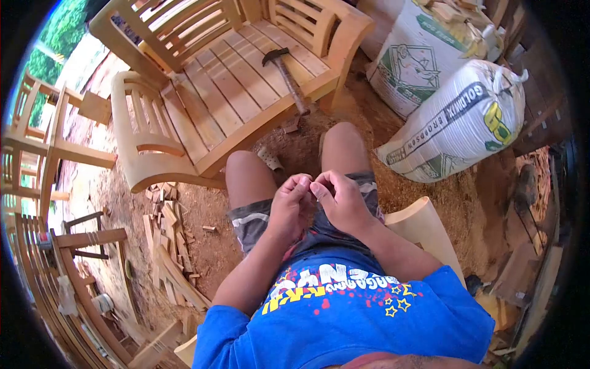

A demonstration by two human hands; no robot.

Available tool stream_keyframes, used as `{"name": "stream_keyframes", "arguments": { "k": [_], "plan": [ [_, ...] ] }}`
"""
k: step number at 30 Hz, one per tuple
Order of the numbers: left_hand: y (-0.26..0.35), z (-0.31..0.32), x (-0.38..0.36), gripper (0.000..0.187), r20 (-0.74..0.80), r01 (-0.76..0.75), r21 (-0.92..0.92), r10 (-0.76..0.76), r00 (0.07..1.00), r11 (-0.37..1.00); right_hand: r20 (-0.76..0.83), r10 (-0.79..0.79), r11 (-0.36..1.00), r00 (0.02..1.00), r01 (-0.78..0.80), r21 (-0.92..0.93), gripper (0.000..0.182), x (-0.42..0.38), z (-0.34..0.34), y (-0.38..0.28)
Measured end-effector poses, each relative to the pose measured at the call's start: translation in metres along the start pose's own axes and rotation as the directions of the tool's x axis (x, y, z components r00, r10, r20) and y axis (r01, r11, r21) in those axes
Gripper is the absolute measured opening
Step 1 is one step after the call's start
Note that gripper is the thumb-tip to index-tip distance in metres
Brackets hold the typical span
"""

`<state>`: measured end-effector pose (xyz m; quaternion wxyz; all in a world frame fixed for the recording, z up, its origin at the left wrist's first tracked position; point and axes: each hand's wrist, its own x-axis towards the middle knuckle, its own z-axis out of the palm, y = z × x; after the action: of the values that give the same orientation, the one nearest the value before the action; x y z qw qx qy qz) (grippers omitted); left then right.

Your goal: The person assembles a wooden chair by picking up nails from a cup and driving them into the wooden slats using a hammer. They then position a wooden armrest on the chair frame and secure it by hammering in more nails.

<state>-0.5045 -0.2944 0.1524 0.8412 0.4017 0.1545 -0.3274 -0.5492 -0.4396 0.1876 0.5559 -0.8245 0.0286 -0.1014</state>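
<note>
My left hand (291,206) and my right hand (342,200) are close together over my lap, fingertips nearly touching. Both have their fingers curled into a pinch. Whatever lies between the fingertips, if anything, is too small to make out. Beyond my knees, a hammer (287,82) rests on the slatted seat of a wooden bench (227,92), its handle reaching past the seat's front edge. Neither hand touches the bench or the hammer.
Two filled sacks, one upright (413,58) and one leaning (458,123), stand at the upper right. Wood offcuts (169,240) lie on the ground at left. Wooden frames (52,147) line the far left. A curved light wooden piece (424,227) is beside my right thigh.
</note>
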Motion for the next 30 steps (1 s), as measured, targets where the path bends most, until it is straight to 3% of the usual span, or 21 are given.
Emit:
{"name": "stream_keyframes", "arguments": {
  "k": [3,6,7,10,13,16,18,20,22,25,28,30],
  "plan": [
    [0.031,-0.012,0.012,0.011,-0.063,-0.064,-0.003,0.064,0.996,0.998,0.020,0.043,0.998,0.999,-0.042,-0.051,0.022,0.024,0.001,-0.003],
    [0.072,-0.028,0.048,0.015,-0.225,-0.122,0.056,0.131,0.965,0.991,-0.036,-0.040,0.987,0.999,0.034,-0.159,0.023,0.069,0.000,0.000],
    [0.085,-0.043,0.066,0.013,-0.134,-0.219,0.117,0.233,0.963,0.969,-0.042,0.020,0.981,0.999,-0.028,-0.190,0.025,0.088,0.001,0.002],
    [0.131,-0.068,0.133,0.015,-0.127,-0.216,0.297,0.263,0.956,0.930,-0.078,0.132,0.948,0.988,-0.149,-0.282,0.032,0.166,0.013,0.035],
    [0.163,-0.096,0.249,0.023,-0.201,-0.295,0.740,0.617,0.761,0.605,-0.061,0.207,0.910,0.977,-0.215,-0.355,0.049,0.246,0.040,0.109],
    [0.220,-0.117,0.357,0.029,-0.016,-0.134,0.982,0.764,0.645,0.134,-0.066,0.252,0.857,0.965,-0.255,-0.448,0.056,0.313,0.065,0.165],
    [0.251,-0.112,0.421,0.032,-0.026,-0.150,0.972,0.714,0.699,0.182,-0.076,0.285,0.848,0.955,-0.288,-0.445,0.060,0.339,0.083,0.198],
    [0.271,-0.109,0.485,0.031,0.091,-0.037,0.996,0.782,0.617,-0.087,-0.054,0.334,0.807,0.941,-0.315,-0.499,0.064,0.349,0.090,0.215],
    [0.292,-0.084,0.530,0.031,0.073,-0.001,0.995,0.707,0.703,-0.102,-0.038,0.364,0.742,0.931,-0.314,-0.593,0.069,0.358,0.085,0.219],
    [0.315,-0.063,0.605,0.031,0.184,0.004,0.965,0.690,0.701,-0.261,0.042,0.585,0.753,0.810,-0.523,-0.399,0.065,0.375,0.067,0.225],
    [0.330,-0.041,0.651,0.030,0.140,0.152,0.921,0.670,0.729,-0.358,0.140,0.666,0.708,0.732,-0.562,-0.428,0.057,0.399,0.039,0.208],
    [0.337,-0.034,0.664,0.028,0.064,0.202,0.914,0.616,0.785,-0.352,0.157,0.756,0.628,0.635,-0.637,-0.448,0.057,0.419,0.025,0.206]
  ]
}}
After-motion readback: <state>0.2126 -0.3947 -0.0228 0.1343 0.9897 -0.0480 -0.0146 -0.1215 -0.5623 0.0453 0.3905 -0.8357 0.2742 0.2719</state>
